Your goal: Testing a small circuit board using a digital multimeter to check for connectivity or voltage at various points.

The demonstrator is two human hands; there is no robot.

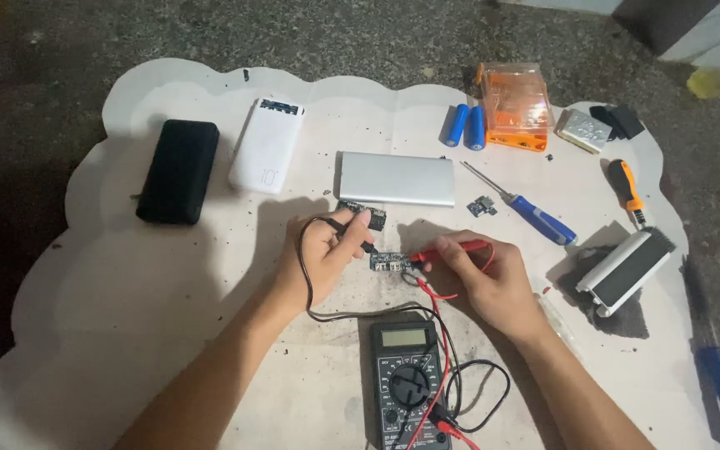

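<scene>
My left hand [320, 254] grips a black test probe [352, 234], its tip touching a small circuit board [389, 262] lying on the white mat [127, 283]. My right hand [489, 279] holds a red test probe [452, 248] whose tip meets the same board from the right. Black and red leads run from both probes down to a dark multimeter [407, 383] close to me. A second small board [362, 215] lies just behind my left hand.
On the mat: a black power bank [178, 170], a white one [267, 145], a silver one [396, 178], two blue cells [465, 126], an orange plastic box [515, 106], a blue screwdriver [527, 210], an orange screwdriver [626, 190], and an opened white case [622, 271].
</scene>
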